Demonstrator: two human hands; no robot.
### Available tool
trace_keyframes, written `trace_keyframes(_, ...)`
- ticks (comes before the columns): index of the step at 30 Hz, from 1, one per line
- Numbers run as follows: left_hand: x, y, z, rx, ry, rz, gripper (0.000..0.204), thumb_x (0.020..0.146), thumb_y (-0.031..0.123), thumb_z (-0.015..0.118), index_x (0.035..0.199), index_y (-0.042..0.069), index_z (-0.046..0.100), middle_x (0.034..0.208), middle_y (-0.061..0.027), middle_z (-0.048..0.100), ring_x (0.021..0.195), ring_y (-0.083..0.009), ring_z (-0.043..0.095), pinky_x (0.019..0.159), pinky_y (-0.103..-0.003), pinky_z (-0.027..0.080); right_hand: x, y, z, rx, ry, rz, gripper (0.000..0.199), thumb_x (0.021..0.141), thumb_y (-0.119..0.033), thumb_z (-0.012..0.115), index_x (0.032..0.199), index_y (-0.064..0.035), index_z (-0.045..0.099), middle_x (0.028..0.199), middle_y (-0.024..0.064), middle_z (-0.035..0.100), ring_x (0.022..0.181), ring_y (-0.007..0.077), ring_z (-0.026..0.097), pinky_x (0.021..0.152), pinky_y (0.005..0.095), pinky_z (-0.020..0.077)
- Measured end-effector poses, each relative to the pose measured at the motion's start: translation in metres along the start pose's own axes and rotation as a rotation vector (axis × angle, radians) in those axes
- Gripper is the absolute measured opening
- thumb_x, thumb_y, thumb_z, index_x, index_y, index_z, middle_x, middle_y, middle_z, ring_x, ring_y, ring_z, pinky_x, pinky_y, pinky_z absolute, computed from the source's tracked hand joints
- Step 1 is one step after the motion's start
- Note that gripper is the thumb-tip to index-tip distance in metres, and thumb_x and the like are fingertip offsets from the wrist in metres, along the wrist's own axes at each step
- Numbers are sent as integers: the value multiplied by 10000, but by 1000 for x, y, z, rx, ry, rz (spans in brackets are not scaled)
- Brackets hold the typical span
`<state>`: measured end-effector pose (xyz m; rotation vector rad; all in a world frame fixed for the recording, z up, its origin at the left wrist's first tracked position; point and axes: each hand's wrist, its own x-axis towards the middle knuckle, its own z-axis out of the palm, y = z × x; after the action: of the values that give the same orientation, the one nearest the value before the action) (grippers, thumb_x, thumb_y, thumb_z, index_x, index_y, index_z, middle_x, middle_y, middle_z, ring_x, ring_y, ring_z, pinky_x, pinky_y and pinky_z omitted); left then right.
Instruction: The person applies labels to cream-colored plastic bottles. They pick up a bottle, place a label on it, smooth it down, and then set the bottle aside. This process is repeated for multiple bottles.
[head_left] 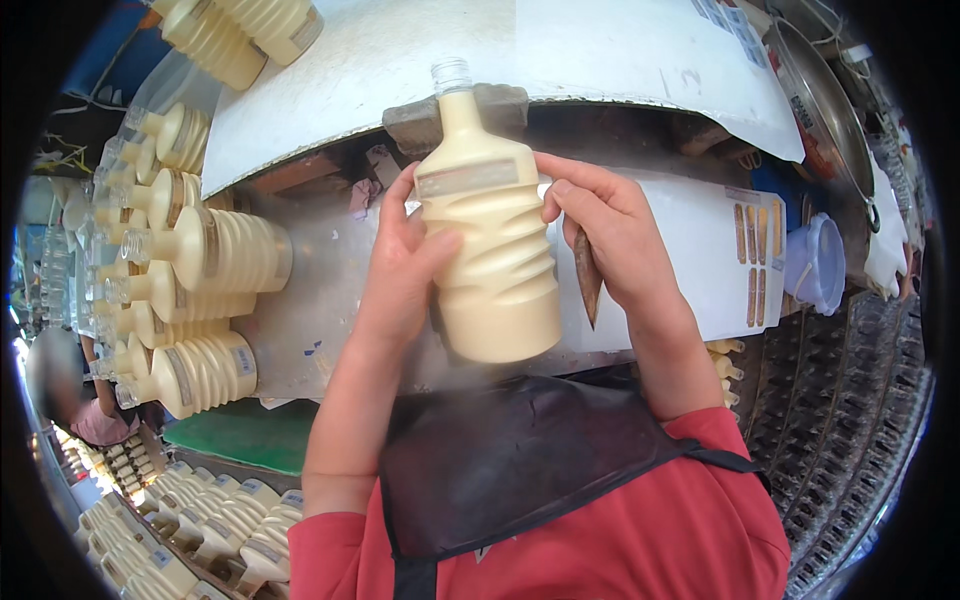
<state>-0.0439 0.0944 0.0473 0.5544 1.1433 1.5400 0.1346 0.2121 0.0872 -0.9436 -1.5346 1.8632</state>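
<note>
Cream bottle [490, 235] is held between both hands, long axis running away from the apron [520, 460], left hand [408, 250] clasping its left side, right hand [615, 225] gripping a pointed brown tool [587, 275] with fingers at the shoulder. Smooth slanting folds [500, 270] lead from a round base [500, 330] to a clear ridged neck [451, 76], a flat white board [620, 50] beyond.

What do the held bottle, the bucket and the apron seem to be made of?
Bottle: probably glass under a smooth, satiny cream coating; its bare neck is clear and glossy, though clear plastic remains possible.
Bucket: likely plastic, smooth and pale blue, with a thin wall.
Apron: perhaps coated cloth or imitation leather, dark, creased, softly shiny.
</note>
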Motion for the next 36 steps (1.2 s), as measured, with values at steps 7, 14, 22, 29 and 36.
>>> trace_keyframes(7,-10,15,27,510,253,153,949,800,250,825,1546,31,282,1201,-203,703,1079,-267,709,950,-356,542,15,18,-2,77,53,163,360,1044,-287,555,1211,-7,709,745,-43,556,578,24,410,505,197,312)
trace_keyframes(14,-11,9,22,512,265,189,924,796,296,835,1523,33,331,1207,-228,691,1084,-308,708,950,-387,545,15,23,0,14,59,135,330,1033,-277,573,1161,-11,720,749,-46,557,599,25,421,529,201,325)
trace_keyframes(22,5,-8,4,250,127,206,776,893,299,753,1509,46,354,1367,-203,568,1186,-253,612,998,-375,505,12,14,15,-130,145,-71,349,1034,-271,585,1226,11,657,947,7,646,881,66,562,802,228,456)
trace_keyframes(29,23,4,3,141,78,120,460,1108,376,429,1444,61,437,1268,-102,595,1149,-150,566,986,-305,475,29,15,17,-76,35,-7,390,1013,-277,632,1267,20,639,1138,73,704,1044,108,624,927,265,489)
trace_keyframes(36,23,2,8,166,87,134,454,1086,386,484,1390,51,463,1219,-87,600,1099,-135,559,971,-291,461,30,17,17,-56,30,-19,369,1006,-256,634,1237,32,657,1104,75,714,1008,108,633,904,268,503)
